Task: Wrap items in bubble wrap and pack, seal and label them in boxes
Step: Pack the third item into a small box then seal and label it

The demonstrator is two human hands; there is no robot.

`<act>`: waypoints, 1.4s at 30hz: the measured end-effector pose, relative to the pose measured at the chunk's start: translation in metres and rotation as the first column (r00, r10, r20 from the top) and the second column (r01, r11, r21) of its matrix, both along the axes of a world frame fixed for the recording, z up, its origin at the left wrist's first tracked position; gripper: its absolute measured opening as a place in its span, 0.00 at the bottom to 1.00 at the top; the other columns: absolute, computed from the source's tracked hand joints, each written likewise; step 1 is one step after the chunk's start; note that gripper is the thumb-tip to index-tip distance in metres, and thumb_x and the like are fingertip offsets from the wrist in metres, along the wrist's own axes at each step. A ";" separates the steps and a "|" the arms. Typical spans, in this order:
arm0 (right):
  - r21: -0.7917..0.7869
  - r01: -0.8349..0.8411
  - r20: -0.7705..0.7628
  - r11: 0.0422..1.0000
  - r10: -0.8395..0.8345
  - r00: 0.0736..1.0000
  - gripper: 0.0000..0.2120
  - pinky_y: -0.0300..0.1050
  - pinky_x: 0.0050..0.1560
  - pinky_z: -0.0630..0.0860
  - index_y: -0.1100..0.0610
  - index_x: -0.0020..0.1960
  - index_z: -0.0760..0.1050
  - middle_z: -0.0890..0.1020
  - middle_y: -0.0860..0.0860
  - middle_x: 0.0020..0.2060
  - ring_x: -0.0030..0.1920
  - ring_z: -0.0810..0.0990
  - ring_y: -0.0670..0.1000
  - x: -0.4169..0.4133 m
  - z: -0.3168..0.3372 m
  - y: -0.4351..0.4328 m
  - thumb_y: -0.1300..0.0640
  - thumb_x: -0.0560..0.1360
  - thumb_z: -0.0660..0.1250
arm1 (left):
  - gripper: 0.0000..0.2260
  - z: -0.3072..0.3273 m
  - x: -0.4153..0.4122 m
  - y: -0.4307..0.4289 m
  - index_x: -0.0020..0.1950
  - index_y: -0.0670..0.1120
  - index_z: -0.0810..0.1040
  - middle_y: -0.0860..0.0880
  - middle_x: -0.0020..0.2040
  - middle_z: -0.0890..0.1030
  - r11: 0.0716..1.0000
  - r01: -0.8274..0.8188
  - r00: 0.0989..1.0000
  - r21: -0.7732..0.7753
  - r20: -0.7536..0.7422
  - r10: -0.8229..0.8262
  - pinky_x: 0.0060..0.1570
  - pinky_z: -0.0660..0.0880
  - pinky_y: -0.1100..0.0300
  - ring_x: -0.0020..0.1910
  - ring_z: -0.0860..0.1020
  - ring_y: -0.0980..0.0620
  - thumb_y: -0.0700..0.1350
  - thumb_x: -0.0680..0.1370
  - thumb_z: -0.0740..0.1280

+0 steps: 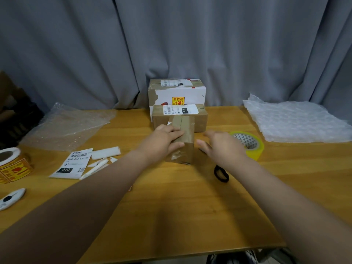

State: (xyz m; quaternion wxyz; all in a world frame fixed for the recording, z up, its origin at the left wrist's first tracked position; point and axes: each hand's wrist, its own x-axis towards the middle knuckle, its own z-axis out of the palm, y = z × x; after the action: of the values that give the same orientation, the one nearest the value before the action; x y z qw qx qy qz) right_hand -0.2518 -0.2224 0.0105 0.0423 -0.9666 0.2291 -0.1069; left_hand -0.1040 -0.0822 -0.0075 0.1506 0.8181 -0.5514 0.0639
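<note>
Here, the left hand [167,139] clasps a small box [182,140] on the wooden table [181,206] before grey curtains [171,35]; the right hand [219,147] hovers spread.

A small box [182,140] stands mid-table [171,206], with a labelled box [190,119] just behind it and a larger box [177,92] behind that, against the curtain [171,35]. Left lie a bubble wrap sheet [66,122], a shipping label [73,165], paper scraps [103,159] and, at the edge, a sticker roll [11,164]. Right of the small box sit a tape roll [249,144] (scissors [221,173] nearer the person) and, farther right, another bubble wrap pile [299,121].
</note>
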 end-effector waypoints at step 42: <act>0.049 -0.131 0.019 0.990 0.131 0.991 0.38 0.57 0.75 0.38 0.46 0.78 0.47 0.46 0.50 0.78 0.77 0.41 0.55 0.067 -0.017 0.019 0.47 0.74 0.64 | 0.18 0.011 0.014 0.078 0.70 0.48 0.69 0.50 0.69 0.68 0.948 -0.319 0.930 0.013 -0.191 0.315 0.62 0.67 0.58 0.65 0.70 0.50 0.48 0.80 0.61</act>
State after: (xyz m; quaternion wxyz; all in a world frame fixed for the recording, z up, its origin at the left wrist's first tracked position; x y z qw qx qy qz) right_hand -0.1853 -0.2031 -0.0069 0.0750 -0.9773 0.1674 -0.1057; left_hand -0.0897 -0.0047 0.0039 0.1980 0.8972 -0.3946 0.0137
